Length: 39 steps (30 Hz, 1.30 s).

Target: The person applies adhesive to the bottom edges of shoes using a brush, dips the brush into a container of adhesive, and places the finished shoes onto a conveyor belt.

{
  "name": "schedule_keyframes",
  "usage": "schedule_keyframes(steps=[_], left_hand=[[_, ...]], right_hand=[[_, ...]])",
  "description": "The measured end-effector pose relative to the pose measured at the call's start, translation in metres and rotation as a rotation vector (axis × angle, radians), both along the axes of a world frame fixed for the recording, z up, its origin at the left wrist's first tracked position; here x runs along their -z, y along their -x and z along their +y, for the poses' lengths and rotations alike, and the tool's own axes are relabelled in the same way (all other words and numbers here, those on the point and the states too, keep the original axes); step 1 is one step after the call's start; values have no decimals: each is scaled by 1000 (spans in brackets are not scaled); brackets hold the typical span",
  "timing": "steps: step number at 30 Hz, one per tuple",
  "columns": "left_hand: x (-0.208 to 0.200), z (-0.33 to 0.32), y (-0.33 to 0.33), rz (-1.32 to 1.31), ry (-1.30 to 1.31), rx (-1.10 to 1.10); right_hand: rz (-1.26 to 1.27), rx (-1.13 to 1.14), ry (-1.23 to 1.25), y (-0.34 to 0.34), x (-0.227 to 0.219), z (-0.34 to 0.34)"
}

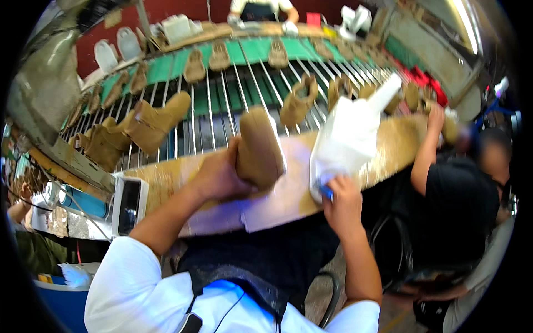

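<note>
My left hand [217, 171] is closed round a tan boot [259, 145], holding it tilted above the worktable. The boot's pale sole edge faces right. My right hand [344, 201] is closed on a small blue-handled tool [326, 192], whose working end I cannot make out. That tool is at the near lip of a white plastic container [348, 129], cut open and lying on the table. Beyond the table, a tan boot [300, 101] stands on the metal rollers, and more tan boots [154, 123] are to the left.
A worktable [194, 183] runs in front of me, with a roller conveyor [214, 119] and a green belt [241, 54] carrying shoe parts behind it. A white-framed box [130, 206] stands at the table's left end. A co-worker [455, 188] sits close on my right; another person [261, 10] works opposite.
</note>
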<state>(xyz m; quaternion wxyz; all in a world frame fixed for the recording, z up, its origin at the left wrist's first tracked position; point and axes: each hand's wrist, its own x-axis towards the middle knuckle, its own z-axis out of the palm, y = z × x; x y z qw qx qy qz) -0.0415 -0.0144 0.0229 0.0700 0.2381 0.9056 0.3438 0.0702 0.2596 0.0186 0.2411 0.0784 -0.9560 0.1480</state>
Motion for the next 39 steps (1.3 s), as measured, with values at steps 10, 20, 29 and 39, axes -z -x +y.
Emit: schedule_keyframes(steps=[10,20,29,39], left_hand=[[0,-6,-21,50,29,-48],[17,-7,-59,317,-66,16],[31,-13,-73,453,-107,66],[45,-9,-76,394,-131,33]], right_hand=[[-183,89,46,-25,-20,14],[88,178,1093,-56,-4,31],[267,132,1556,-56,12,35],[314,153,1572,-44,19,28]])
